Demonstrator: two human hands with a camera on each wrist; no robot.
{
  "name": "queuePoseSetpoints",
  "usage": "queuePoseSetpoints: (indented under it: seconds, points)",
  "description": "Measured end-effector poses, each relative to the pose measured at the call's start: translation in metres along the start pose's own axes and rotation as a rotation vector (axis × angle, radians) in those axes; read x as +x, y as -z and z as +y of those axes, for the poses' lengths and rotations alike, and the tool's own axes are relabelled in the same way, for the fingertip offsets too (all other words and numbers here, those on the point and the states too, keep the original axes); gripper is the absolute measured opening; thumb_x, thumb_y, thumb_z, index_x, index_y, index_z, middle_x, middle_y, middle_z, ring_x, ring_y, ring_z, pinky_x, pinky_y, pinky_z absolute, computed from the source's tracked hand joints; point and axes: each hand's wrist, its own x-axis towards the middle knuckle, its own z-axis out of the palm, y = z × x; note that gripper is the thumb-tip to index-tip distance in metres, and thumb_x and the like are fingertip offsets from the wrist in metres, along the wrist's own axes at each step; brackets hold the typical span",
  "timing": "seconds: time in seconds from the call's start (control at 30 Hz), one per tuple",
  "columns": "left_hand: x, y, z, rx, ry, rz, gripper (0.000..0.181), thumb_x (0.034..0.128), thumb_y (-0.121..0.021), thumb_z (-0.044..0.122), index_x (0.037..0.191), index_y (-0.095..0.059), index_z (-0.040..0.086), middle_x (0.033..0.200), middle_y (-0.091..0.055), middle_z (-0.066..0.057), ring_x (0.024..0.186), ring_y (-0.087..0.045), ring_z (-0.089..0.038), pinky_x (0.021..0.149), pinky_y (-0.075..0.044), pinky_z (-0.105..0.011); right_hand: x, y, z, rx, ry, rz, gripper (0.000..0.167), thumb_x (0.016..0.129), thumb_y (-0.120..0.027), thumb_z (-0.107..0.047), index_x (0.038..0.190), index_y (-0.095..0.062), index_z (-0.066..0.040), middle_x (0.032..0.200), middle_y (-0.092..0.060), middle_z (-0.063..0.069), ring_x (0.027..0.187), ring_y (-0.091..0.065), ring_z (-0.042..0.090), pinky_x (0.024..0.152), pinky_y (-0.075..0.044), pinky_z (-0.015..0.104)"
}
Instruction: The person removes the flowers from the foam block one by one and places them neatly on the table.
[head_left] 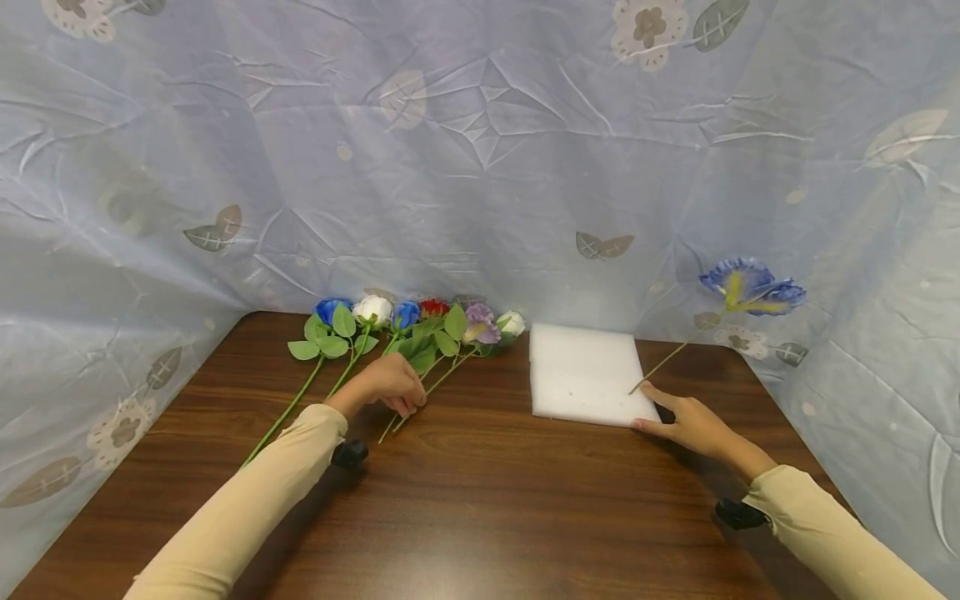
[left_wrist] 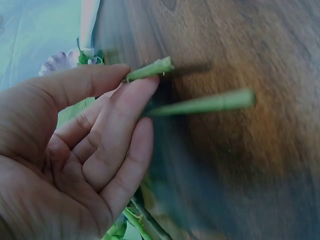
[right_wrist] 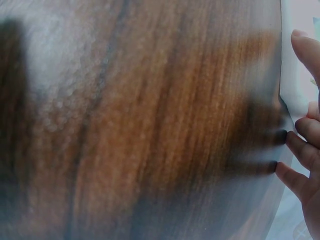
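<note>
My left hand (head_left: 386, 383) is at the near ends of the artificial flowers on the left. Its thumb and fingertip pinch a green flower stem (left_wrist: 150, 70) near its cut end; a second stem (left_wrist: 210, 102) sticks out beside it. Which bloom the pinched stem bears is unclear. My right hand (head_left: 693, 425) holds the near right corner of a white foam block (head_left: 581, 371), with other fingertips down on the table. A blue artificial flower (head_left: 742, 287) leans up and right, its thin stem meeting the foam's right side by my index finger.
Several blooms lie along the back of the brown wooden table (head_left: 480, 508): blue roses, a white rose (head_left: 372, 309), a red flower (head_left: 433, 307), a purple flower (head_left: 481, 323) and a whitish bud (head_left: 512, 323). A patterned grey-blue curtain (head_left: 480, 208) hangs behind and at both sides.
</note>
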Motion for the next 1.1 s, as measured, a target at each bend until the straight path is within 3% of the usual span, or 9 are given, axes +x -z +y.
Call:
queuePoseSetpoints:
  seconds: [0.23, 0.47, 0.83, 1.1]
  points:
    - [0.0000, -0.0021, 0.0042, 0.024, 0.003, 0.057, 0.012, 0.0884, -0.070, 0.002, 0.091, -0.081, -0.002, 0.086, -0.078, -0.014, 0.056, -0.071, -0.015, 0.064, -0.064, -0.034, 0.0003, -0.0003, 0.0013, -0.003, -0.004, 0.007, 0.083, 0.093, -0.072, -0.047, 0.151, -0.043, 0.004, 0.151, -0.049, 0.026, 0.129, -0.057, 0.047, 0.101, -0.050, 0.062]
    - [-0.0009, -0.0031, 0.0078, 0.084, -0.006, 0.062, 0.012, 0.0899, -0.070, 0.004, 0.091, -0.082, 0.001, 0.093, -0.079, -0.013, 0.057, -0.072, -0.016, 0.063, -0.064, -0.034, 0.0000, -0.0015, 0.0035, 0.000, -0.005, 0.008, 0.084, 0.093, -0.071, -0.048, 0.152, -0.041, 0.005, 0.151, -0.048, 0.027, 0.129, -0.056, 0.049, 0.101, -0.049, 0.062]
    - [0.0011, -0.0050, 0.0085, 0.195, -0.005, 0.050, 0.013, 0.0909, -0.076, 0.016, 0.086, -0.082, 0.006, 0.071, -0.075, -0.008, 0.059, -0.073, -0.017, 0.062, -0.063, -0.035, -0.0005, -0.0026, 0.0044, 0.002, -0.005, -0.003, 0.085, 0.094, -0.070, -0.049, 0.152, -0.040, 0.005, 0.152, -0.046, 0.028, 0.131, -0.054, 0.049, 0.102, -0.049, 0.063]
    - [0.0035, -0.0035, 0.0097, 0.225, 0.014, 0.036, 0.014, 0.0893, -0.079, 0.020, 0.083, -0.082, 0.008, 0.068, -0.075, -0.007, 0.060, -0.073, -0.016, 0.063, -0.063, -0.034, 0.0010, -0.0019, 0.0055, 0.001, -0.001, -0.007, 0.086, 0.094, -0.070, -0.049, 0.152, -0.040, 0.005, 0.152, -0.046, 0.027, 0.131, -0.055, 0.048, 0.102, -0.049, 0.062]
